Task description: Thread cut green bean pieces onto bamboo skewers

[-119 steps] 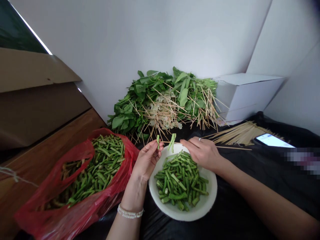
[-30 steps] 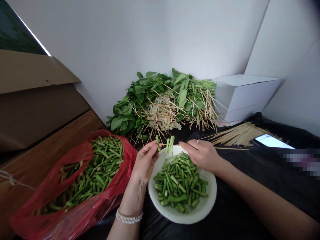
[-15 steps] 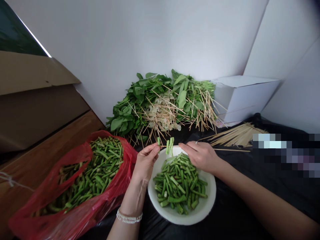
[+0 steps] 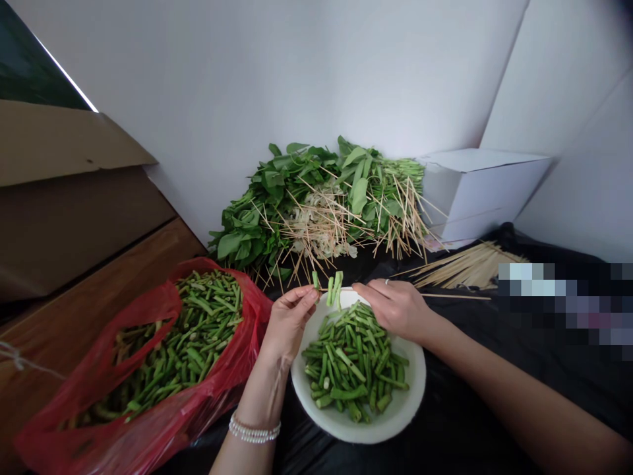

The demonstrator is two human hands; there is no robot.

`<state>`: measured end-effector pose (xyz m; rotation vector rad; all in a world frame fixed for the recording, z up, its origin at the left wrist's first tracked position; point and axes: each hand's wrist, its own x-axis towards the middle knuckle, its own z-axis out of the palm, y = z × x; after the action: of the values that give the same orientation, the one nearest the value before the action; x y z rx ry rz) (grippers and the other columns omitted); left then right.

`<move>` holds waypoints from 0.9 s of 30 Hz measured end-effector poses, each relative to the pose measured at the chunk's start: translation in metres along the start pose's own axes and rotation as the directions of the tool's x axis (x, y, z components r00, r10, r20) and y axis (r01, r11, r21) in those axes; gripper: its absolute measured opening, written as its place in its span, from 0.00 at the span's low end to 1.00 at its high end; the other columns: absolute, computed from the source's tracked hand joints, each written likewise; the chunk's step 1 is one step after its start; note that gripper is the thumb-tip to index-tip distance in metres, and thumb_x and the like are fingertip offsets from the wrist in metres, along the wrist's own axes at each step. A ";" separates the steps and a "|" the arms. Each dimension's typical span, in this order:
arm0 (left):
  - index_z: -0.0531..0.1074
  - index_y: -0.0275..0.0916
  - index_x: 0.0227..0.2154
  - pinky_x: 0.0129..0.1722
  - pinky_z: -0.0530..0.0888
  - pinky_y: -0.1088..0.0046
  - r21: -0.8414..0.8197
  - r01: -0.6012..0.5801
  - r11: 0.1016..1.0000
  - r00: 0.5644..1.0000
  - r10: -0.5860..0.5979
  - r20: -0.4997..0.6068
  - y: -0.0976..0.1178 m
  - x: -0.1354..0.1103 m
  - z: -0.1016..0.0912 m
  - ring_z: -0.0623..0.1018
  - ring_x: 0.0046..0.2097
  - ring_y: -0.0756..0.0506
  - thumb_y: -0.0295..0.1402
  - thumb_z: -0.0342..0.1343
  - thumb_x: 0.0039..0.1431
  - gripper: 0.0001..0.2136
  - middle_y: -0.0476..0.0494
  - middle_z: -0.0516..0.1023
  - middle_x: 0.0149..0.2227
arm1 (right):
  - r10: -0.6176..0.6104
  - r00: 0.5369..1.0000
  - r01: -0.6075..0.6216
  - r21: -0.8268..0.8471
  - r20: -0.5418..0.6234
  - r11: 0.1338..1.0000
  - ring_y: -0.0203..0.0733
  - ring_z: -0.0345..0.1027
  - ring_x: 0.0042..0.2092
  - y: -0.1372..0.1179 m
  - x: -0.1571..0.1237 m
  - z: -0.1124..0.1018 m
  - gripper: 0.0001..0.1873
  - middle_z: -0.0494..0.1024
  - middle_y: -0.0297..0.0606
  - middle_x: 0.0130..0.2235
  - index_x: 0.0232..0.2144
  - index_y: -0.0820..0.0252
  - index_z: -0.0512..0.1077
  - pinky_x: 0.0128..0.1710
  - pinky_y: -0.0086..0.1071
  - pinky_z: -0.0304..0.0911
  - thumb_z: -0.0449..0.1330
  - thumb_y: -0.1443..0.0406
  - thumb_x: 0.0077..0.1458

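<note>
My left hand [image 4: 293,318] pinches a short green stem piece [image 4: 315,280] upright between thumb and fingers, at the tip of a thin wooden skewer [image 4: 457,296]. My right hand [image 4: 396,307], with a ring on one finger, is closed around that skewer, whose long end sticks out to the right. Between the hands, a few cut green stem pieces [image 4: 335,290] are threaded crosswise on the skewer. Below them stands a white bowl [image 4: 359,432] heaped with cut green stems [image 4: 353,363].
At left lies an open red plastic bag [image 4: 198,406] full of cut stems. Leafy greens [image 4: 277,185] and skewered pale pieces [image 4: 321,221] are piled against the wall, beside a white box [image 4: 487,191]. Loose skewers [image 4: 469,267] lie on black sheeting at right. A cardboard box [image 4: 69,211] stands far left.
My left hand and its stem piece have shifted very slightly right, toward the threaded pieces. My right hand keeps its hold on the skewer. The whole view has drifted a little.
</note>
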<state>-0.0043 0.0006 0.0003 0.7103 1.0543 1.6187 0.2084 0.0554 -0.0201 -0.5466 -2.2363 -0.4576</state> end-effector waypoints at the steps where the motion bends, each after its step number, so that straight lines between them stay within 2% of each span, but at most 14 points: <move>1: 0.80 0.36 0.26 0.34 0.74 0.77 0.003 0.005 1.000 1.000 -0.005 0.006 0.000 0.000 0.000 0.77 0.29 0.52 0.31 0.74 0.34 0.13 0.49 0.81 0.26 | 0.002 1.000 -0.002 0.000 0.005 1.000 0.35 0.63 0.29 0.000 0.000 0.000 0.18 0.72 0.37 0.29 0.45 0.67 0.72 0.29 0.29 0.59 0.46 0.75 0.58; 10: 0.80 0.36 0.26 0.32 0.72 0.78 0.083 0.034 0.996 0.999 -0.037 0.034 -0.006 -0.001 0.000 0.75 0.27 0.53 0.32 0.74 0.35 0.13 0.49 0.80 0.25 | -0.025 1.000 0.025 0.011 0.015 1.000 0.35 0.61 0.28 -0.001 0.001 0.001 0.17 0.71 0.35 0.28 0.42 0.66 0.73 0.27 0.29 0.57 0.46 0.75 0.59; 15: 0.80 0.37 0.26 0.33 0.71 0.78 0.137 -0.024 0.990 0.997 0.013 0.079 -0.006 -0.001 -0.001 0.75 0.29 0.53 0.33 0.73 0.38 0.11 0.49 0.80 0.27 | -0.034 0.999 0.034 -0.011 0.007 0.999 0.35 0.61 0.28 -0.002 0.002 0.000 0.16 0.69 0.34 0.27 0.42 0.67 0.73 0.26 0.31 0.57 0.47 0.75 0.59; 17: 0.80 0.38 0.29 0.34 0.71 0.77 0.202 -0.058 0.978 0.993 0.036 0.113 -0.004 -0.003 0.001 0.75 0.30 0.52 0.33 0.72 0.40 0.11 0.48 0.80 0.29 | -0.023 1.000 0.023 -0.037 -0.009 0.999 0.35 0.62 0.28 -0.001 0.002 0.000 0.16 0.70 0.34 0.27 0.43 0.66 0.73 0.27 0.31 0.57 0.47 0.74 0.59; 19: 0.81 0.38 0.31 0.33 0.71 0.75 0.336 -0.095 0.937 0.979 0.028 0.200 -0.002 -0.007 0.002 0.76 0.31 0.50 0.32 0.71 0.41 0.11 0.46 0.81 0.31 | 0.014 1.000 -0.016 -0.061 -0.028 0.998 0.35 0.63 0.28 0.002 0.001 -0.001 0.17 0.71 0.35 0.28 0.44 0.66 0.73 0.28 0.31 0.57 0.48 0.74 0.59; 21: 0.81 0.38 0.32 0.33 0.71 0.74 0.507 -0.156 0.848 0.939 -0.032 0.343 0.000 -0.011 0.003 0.76 0.32 0.48 0.31 0.70 0.43 0.11 0.44 0.80 0.31 | 0.062 0.997 -0.065 -0.079 -0.040 0.995 0.34 0.64 0.29 0.006 0.001 -0.001 0.17 0.72 0.36 0.28 0.44 0.66 0.74 0.30 0.30 0.59 0.48 0.74 0.59; 22: 0.81 0.38 0.31 0.34 0.71 0.74 0.576 -0.203 0.792 0.903 -0.076 0.423 0.001 -0.013 0.003 0.76 0.32 0.47 0.31 0.70 0.43 0.10 0.44 0.80 0.32 | 0.081 0.996 -0.084 -0.087 -0.045 0.993 0.34 0.64 0.29 0.008 0.001 -0.001 0.17 0.73 0.36 0.29 0.44 0.65 0.74 0.30 0.29 0.59 0.48 0.74 0.60; 25: 0.82 0.42 0.31 0.38 0.72 0.71 0.668 -0.360 0.652 0.747 -0.227 0.624 0.003 -0.017 0.000 0.76 0.36 0.45 0.31 0.67 0.46 0.07 0.44 0.79 0.34 | 0.099 0.994 -0.103 -0.109 -0.043 0.989 0.34 0.65 0.30 0.012 0.000 0.000 0.17 0.74 0.37 0.29 0.44 0.65 0.74 0.32 0.29 0.60 0.47 0.73 0.61; 27: 0.82 0.44 0.31 0.41 0.71 0.70 0.683 -0.453 0.573 0.675 -0.280 0.682 0.002 -0.017 -0.004 0.76 0.38 0.43 0.31 0.67 0.46 0.07 0.45 0.79 0.35 | 0.090 0.995 -0.094 -0.119 -0.036 0.988 0.34 0.65 0.30 0.013 0.000 0.000 0.16 0.75 0.37 0.30 0.44 0.66 0.74 0.32 0.29 0.60 0.47 0.72 0.62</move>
<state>-0.0033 -0.0173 0.0010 1.9223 1.0945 0.6100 0.2148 0.0664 -0.0183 -0.6987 -2.1543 -0.5522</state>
